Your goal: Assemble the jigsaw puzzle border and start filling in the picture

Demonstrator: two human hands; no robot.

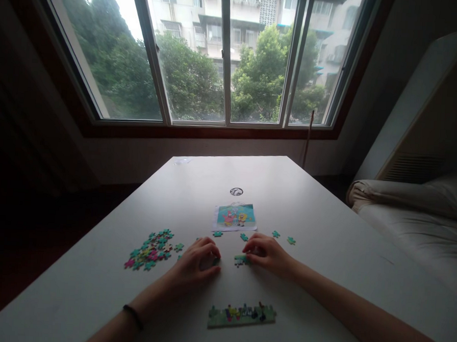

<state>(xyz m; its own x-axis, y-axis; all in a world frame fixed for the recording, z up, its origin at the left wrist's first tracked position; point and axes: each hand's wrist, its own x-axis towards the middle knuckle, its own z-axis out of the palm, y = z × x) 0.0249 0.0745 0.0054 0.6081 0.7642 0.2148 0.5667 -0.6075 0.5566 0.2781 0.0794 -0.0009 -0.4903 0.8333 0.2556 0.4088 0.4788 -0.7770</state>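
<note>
The right hand [267,252] bends its fingertips down at the right end of a small joined cluster of puzzle pieces [239,261]; whether it pinches the cluster or only touches it, I cannot tell. The cluster lies flat around the middle of the white table [310,282], between the two hands. The left hand [201,259] is curled, thumb and fingers bent toward each other; a small greenish bit shows by its fingertips, but whether it is gripped is unclear.

The pieces look light, thin and fairly stiff, so a fingertip hold on the side edges should suit them. Joined ones would probably flex or part at the seams if lifted from one end; pressing flat and sliding seems safer. The same goes for the longer assembled strip [242,317] on the near side, best held at both ends.

To the left is a heap of loose pieces [149,251]. Just beyond the hands, single pieces lie apart, two of them to the right [276,234] [291,240]. Farther off are a cartoon picture sheet [236,217] and a round mark or object [236,191], then the window [225,89].
</note>
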